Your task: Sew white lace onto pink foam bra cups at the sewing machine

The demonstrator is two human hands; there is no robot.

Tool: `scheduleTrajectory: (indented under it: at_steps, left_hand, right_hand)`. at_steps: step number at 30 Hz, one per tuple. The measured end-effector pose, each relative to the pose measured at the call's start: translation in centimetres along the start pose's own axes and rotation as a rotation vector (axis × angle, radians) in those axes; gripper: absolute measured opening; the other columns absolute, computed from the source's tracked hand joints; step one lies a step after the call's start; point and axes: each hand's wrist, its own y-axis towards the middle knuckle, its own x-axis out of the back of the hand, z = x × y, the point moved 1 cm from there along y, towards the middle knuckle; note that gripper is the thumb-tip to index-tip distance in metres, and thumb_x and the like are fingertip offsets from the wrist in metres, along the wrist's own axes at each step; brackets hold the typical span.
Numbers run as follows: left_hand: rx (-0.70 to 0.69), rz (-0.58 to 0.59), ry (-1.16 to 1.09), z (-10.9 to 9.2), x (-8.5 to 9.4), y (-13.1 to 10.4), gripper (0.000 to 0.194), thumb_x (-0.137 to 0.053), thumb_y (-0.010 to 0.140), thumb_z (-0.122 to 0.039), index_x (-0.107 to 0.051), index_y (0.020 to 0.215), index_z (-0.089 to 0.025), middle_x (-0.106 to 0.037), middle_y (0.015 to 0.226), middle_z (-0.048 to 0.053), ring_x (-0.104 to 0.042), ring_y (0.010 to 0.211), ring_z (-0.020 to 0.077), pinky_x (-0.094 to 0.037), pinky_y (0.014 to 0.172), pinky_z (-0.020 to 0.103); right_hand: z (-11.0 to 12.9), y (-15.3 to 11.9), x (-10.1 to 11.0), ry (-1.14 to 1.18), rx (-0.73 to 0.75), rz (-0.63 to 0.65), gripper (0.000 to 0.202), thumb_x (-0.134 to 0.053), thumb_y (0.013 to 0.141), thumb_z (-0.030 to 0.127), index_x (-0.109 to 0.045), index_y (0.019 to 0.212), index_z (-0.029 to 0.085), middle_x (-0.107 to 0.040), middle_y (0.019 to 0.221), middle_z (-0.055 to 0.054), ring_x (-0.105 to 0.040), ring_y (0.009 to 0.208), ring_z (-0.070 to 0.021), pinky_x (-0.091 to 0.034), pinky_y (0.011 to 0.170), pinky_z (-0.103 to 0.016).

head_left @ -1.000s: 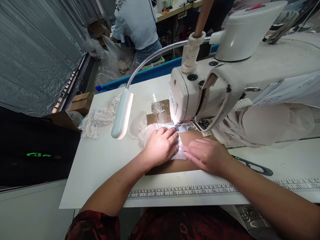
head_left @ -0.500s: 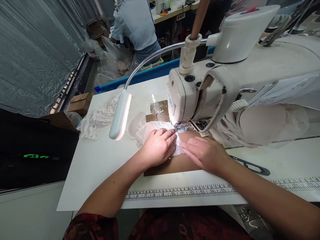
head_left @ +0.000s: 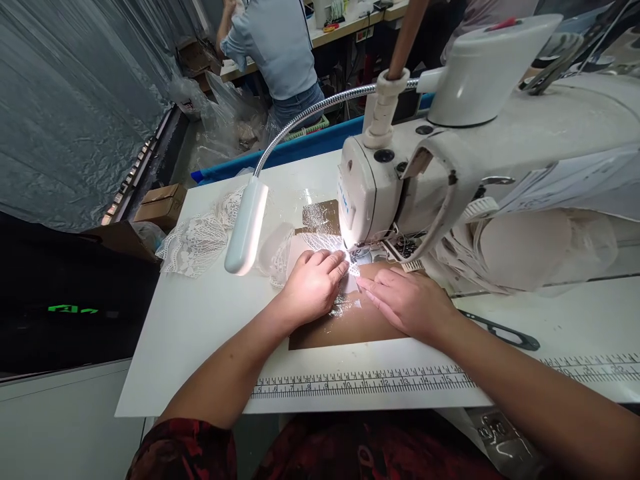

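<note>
On our tabletop (head_left: 185,360), lace (head_left: 323,242) runs rightward under our flat left hand (head_left: 313,283) to the machine (head_left: 367,190); our right hand (head_left: 410,297), fingers together, touches it, pinch unclear.

Tabletop (head_left: 170,333): open at front-left corner. Obstacles: 1 lamp (head_left: 247,227) above left half, 1 lace piece (head_left: 195,243) near left edge, 1 sewing machine (head_left: 370,193) rightward of centre.

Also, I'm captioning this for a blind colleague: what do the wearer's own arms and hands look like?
The left hand and right hand are gloveless, with no watch or bracelet visible. The left sleeve is dark with blotchy red patterning and ends near the elbow; the right one is out of view. Rings can't be made out.
</note>
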Motion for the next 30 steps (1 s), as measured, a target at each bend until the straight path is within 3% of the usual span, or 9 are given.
scheduleTrajectory:
  at_steps: [6,12,22,27,30]
  left_hand:
    - [0.026,-0.014,0.006,0.3,-0.2,0.2,0.038,-0.036,0.094,-0.019,-0.056,0.125,-0.013,-0.055,0.134,0.011,-0.051,0.112,0.0269,-0.041,0.093,0.043]
    - [0.091,-0.058,-0.05,1.4,-1.0,0.4,0.038,-0.041,0.09,-0.017,-0.056,0.125,-0.013,-0.057,0.13,0.014,-0.049,0.117,0.0291,-0.04,0.095,0.044]
    - [0.197,-0.177,-0.172,2.0,-1.3,-0.3,0.044,-0.048,0.09,-0.04,-0.057,0.125,-0.015,-0.055,0.132,0.015,-0.049,0.12,0.0306,-0.039,0.101,0.046]
    - [0.275,-0.253,-0.298,2.8,-1.4,-0.5,0.029,-0.051,0.088,-0.023,-0.067,0.11,-0.015,-0.063,0.124,0.011,-0.055,0.115,0.0269,-0.042,0.101,0.043]
    - [0.324,-0.244,-0.384,3.0,-0.6,-1.2,0.024,-0.052,0.084,-0.013,-0.07,0.098,-0.013,-0.067,0.117,0.012,-0.059,0.111,0.0257,-0.045,0.1,0.043]
  right_hand:
    - [0.0,0.5,-0.2,0.024,-0.069,0.068,0.034,-0.045,0.09,0.022,-0.07,0.112,0.022,-0.067,0.074,-0.003,-0.055,0.061,-0.0165,-0.034,0.055,-0.03]
    - [0.3,1.3,0.3,0.132,-0.183,0.153,0.036,-0.04,0.092,0.025,-0.067,0.116,0.022,-0.07,0.084,-0.007,-0.06,0.074,-0.0183,-0.039,0.06,-0.028]
    - [0.4,1.2,-0.3,0.108,-0.171,0.204,0.039,-0.039,0.094,0.028,-0.062,0.124,0.02,-0.069,0.088,-0.008,-0.062,0.077,-0.0214,-0.043,0.067,-0.032]
    - [0.6,0.9,1.5,0.153,-0.157,0.295,0.037,-0.041,0.093,0.027,-0.062,0.121,0.018,-0.068,0.094,-0.01,-0.063,0.088,-0.0245,-0.046,0.072,-0.034]
    - [0.1,-1.0,3.7,0.189,-0.167,0.344,0.035,-0.042,0.091,0.028,-0.06,0.121,0.019,-0.067,0.097,-0.009,-0.064,0.083,-0.0235,-0.047,0.064,-0.033]
